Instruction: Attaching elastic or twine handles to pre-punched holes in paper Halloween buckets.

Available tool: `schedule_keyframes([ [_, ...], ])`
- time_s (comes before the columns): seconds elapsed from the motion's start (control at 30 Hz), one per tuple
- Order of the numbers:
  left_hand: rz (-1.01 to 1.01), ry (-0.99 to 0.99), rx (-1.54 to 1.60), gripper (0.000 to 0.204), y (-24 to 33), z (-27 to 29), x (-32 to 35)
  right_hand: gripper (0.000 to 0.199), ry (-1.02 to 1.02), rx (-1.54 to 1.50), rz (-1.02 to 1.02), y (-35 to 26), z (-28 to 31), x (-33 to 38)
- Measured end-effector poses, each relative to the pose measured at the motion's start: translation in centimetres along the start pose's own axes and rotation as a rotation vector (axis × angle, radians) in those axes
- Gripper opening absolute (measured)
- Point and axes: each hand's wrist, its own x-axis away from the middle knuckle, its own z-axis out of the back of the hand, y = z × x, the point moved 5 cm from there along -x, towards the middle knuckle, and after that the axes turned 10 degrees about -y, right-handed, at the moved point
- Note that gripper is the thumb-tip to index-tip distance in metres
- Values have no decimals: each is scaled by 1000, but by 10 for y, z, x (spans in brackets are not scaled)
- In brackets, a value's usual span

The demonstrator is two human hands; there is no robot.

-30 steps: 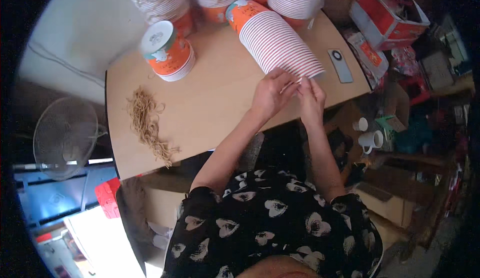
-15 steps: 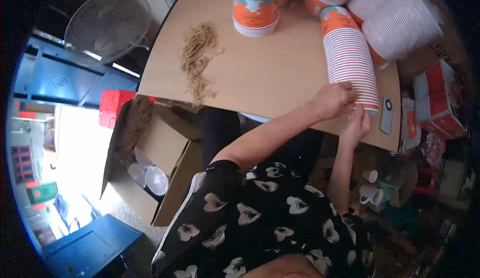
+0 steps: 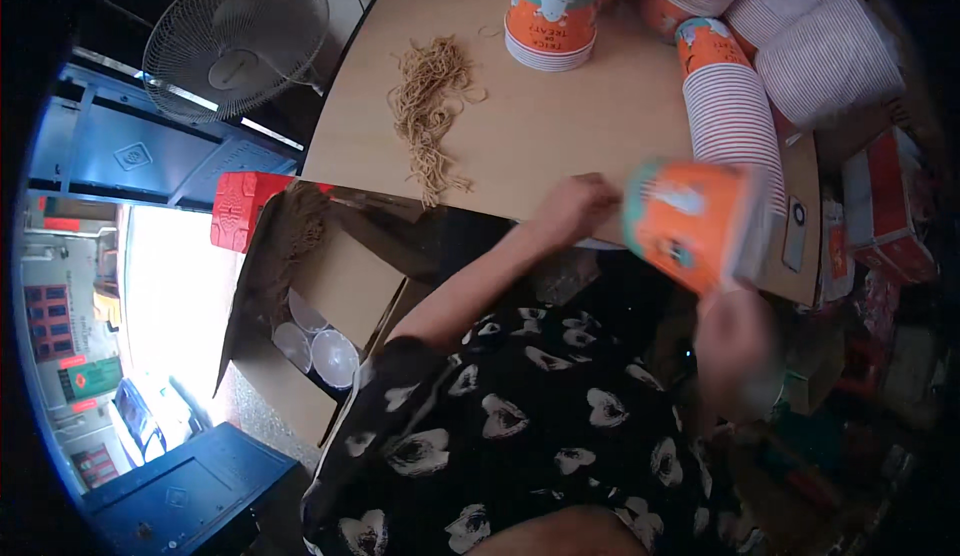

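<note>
My right hand (image 3: 735, 341) holds an orange paper cup (image 3: 695, 221) with a white rim, lifted and blurred just off the table's near edge. My left hand (image 3: 575, 206) rests at the near edge of the wooden table (image 3: 560, 126), beside a white lid-like piece under the cup; whether it grips anything I cannot tell. A long lying stack of orange cups with striped white rims (image 3: 735, 121) lies just beyond the held cup. A short upright stack of cups (image 3: 550, 11) stands at the far middle. A heap of tan rubber bands (image 3: 430, 101) lies to the left.
More sleeves of cups (image 3: 820, 46) pile up at the far right. A small grey flat device (image 3: 797, 231) lies at the table's right edge. An open cardboard box with clear lids (image 3: 320, 341) and a red box (image 3: 240, 211) sit left of me, a fan (image 3: 235, 41) beyond.
My right hand has pulled one cup off the end of the lying stack and lifted it toward me. The head has turned left, then down.
</note>
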Motion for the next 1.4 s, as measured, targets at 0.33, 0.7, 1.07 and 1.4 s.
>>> schedule_keyframes([
  [0.33, 421, 411, -433, 14, -38, 151, 125, 18, -189, 164, 461, -1, -167, -94],
  [0.7, 295, 245, -323, 8, -86, 167, 112, 16, -201, -407, 191, -40, -192, -63],
  [1.07, 386, 313, -5, 14, -91, 167, 128, 31, -412, -742, -93, -47, -320, -96],
  [1.4, 327, 264, -659, 31, -73, 170, 107, 19, -489, -813, -170, -37, -348, -90],
])
